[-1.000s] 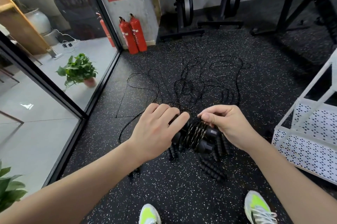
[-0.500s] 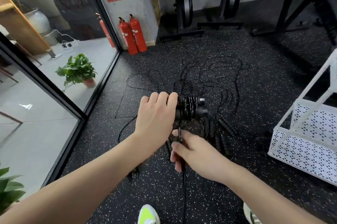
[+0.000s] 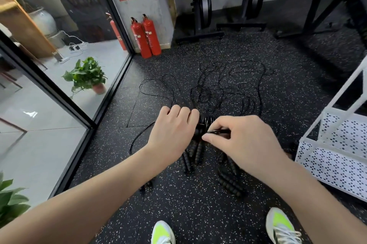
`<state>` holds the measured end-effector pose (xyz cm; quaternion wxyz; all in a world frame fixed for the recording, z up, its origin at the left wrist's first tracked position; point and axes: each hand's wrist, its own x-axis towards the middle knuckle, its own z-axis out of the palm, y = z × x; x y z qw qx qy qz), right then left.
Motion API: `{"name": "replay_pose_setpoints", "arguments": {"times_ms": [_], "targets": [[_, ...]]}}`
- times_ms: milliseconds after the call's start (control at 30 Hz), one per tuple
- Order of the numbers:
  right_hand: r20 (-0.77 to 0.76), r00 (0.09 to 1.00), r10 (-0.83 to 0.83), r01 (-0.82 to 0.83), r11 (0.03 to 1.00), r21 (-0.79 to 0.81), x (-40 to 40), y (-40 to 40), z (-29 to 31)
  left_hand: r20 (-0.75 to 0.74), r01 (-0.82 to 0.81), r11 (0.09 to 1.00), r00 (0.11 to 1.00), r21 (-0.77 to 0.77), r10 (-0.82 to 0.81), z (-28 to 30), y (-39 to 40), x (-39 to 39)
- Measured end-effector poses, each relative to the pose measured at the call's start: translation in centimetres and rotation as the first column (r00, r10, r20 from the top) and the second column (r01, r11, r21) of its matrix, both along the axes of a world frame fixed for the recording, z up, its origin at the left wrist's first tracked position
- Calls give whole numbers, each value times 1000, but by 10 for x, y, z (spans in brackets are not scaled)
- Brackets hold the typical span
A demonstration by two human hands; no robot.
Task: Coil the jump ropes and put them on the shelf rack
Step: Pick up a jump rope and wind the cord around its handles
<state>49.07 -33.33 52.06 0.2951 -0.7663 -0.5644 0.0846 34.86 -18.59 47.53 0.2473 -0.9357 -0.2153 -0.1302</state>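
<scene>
Now that the right hand [image 3: 244, 140] has come back up pinching the cord [image 3: 217, 131], the left hand [image 3: 174, 130] holds the handles [image 3: 204, 124] for another loop

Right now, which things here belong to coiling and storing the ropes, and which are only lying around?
Part of the job:
- coil, gripped by left hand
- cord, pinched by right hand
- loose ropes on the floor
- spare handles
- rack

Just lying about:
- extinguishers
- plant
- gym frames
</scene>
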Motion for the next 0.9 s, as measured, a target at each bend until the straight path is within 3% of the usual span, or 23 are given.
{"name": "replay_pose_setpoints", "arguments": {"times_ms": [100,167,267,433,667,800,900], "targets": [[-70,997,16,-15,1000,17,15,3,-1,48,101,995,994,-16,-101,-3,-4,-4],[-249,966,69,-67,998,18,26,5,-2,93,190,981,978,-27,-187,-4,-6,-6],[-489,858,155,-134,988,77,44,8,-7,192,327,944,930,-39,-314,-4,-7,-10],[-666,688,287,-150,955,257,54,16,-28,226,491,868,855,-69,-466,-3,-9,-13],[-720,605,339,-90,928,361,51,23,-50,370,469,879,834,-84,-410,-2,-14,-9],[-777,563,281,-74,954,291,42,27,-74,369,427,904,842,-11,-393,2,-12,-6],[-827,478,298,-47,948,314,35,29,-89,351,392,920,860,10,-370,0,-9,-7]]}}
